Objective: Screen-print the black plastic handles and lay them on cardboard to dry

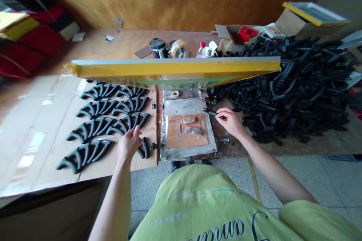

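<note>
My left hand (129, 145) lies at the end of several black arched plastic parts (93, 128), set out in rows on a cardboard sheet (42, 139). Its fingers touch the parts, and a loose black piece (144, 148) sits beside it. My right hand (229, 121) pinches a slim dark piece (212, 113) above the edge of a metal plate (185, 107). A brown board (177, 135) with small flat pieces (189, 120) on it lies on that plate. A raised yellow-framed screen (175, 68) hangs above, hiding the far end of the rows.
A large heap of black plastic parts (288, 86) fills the table's right side. Behind the screen stand a dark can (157, 47), a tape roll (180, 49) and a plastic bottle (201, 50). Cardboard boxes (291, 22) stand at the back right. The table ends before a tiled floor (294, 173).
</note>
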Action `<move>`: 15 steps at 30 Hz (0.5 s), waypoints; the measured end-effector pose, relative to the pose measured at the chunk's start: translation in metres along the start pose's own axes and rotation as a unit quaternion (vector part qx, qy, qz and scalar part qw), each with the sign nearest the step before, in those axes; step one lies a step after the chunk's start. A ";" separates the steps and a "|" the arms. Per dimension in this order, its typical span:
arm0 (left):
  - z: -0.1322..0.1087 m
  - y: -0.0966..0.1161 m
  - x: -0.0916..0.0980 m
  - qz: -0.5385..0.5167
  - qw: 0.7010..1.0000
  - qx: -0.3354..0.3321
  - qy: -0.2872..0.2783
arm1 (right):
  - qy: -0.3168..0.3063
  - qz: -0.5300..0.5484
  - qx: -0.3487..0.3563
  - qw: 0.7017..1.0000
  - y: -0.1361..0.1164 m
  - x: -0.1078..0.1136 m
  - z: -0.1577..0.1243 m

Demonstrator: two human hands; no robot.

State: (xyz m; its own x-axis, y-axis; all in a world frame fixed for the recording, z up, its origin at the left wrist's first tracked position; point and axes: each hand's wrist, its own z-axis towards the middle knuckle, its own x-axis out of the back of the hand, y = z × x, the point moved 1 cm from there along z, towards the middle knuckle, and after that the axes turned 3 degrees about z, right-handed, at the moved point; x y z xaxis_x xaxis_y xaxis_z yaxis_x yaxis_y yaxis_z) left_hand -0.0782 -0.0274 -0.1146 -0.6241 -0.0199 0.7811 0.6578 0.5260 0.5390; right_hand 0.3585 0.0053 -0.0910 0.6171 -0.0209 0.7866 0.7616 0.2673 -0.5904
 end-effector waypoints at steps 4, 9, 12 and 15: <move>-0.002 0.077 0.018 -0.190 0.970 -0.128 0.081 | -0.007 0.070 0.097 0.993 -0.036 -0.058 0.009; -0.015 0.148 0.049 -0.392 0.872 -0.249 0.153 | -0.066 -0.016 0.195 0.979 -0.040 -0.098 -0.001; -0.022 0.172 0.063 -0.454 0.833 -0.280 0.147 | -0.079 -0.057 0.243 0.965 -0.036 -0.099 -0.006; -0.023 0.181 0.067 -0.463 0.833 -0.272 0.136 | -0.070 -0.067 0.252 0.963 -0.042 -0.098 -0.005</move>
State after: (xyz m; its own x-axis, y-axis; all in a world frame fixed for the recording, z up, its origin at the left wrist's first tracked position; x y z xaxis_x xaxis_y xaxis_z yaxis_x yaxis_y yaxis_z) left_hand 0.0085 0.0469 0.0428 -0.9004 -0.4327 -0.0453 0.0880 -0.2830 0.9551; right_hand 0.2670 -0.0090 -0.1438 0.4605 0.0335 0.8870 0.6171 0.7062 -0.3470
